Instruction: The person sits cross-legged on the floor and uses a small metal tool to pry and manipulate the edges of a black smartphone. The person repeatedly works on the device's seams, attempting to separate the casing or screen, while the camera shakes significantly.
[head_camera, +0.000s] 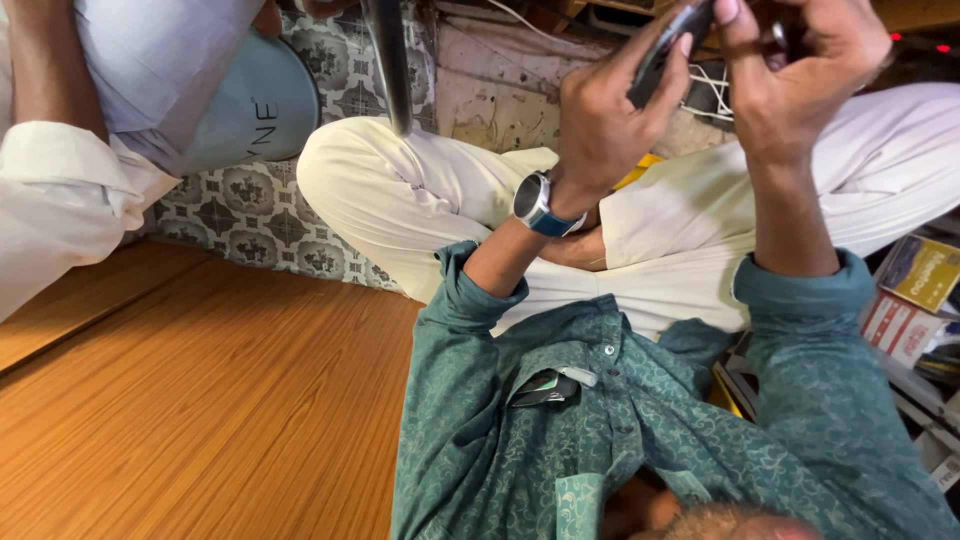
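A dark, slim device (662, 45), apparently a phone, is held raised above the crossed legs (430, 190), at the top edge of the view. The left hand (605, 120) wraps its lower end, fingers curled tight around the edge, likely to steady it. The right hand (800, 70), just right of the device, is closed with fingertips on its upper end; what it pinches there cannot be told. Below the device, a wristwatch (540, 205) sits on the left wrist. Left of the device lies a wooden surface (200, 400).
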